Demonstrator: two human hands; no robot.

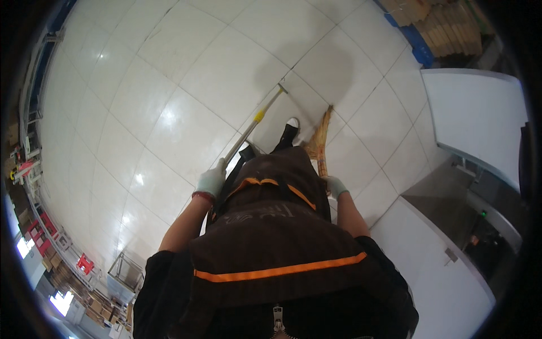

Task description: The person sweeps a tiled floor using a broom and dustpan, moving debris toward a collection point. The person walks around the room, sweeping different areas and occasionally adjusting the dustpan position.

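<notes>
Head view: at 9 o'clock, a gloved left hand point(211, 182) grips a long-handled scraper point(259, 117), its smooth metallic pole point(243, 139) running to a narrow blade point(283, 88) at 12. At 3, the gloved right hand point(336, 186) appears closed around a straw broom point(320, 144), partly hidden by the apron point(265, 243); coarse bristles point(326, 123) splay at 2. Either tool could trip the white-toed shoe point(292, 122) between them; glossy tiles point(192, 51) could make the blade skid.
</notes>
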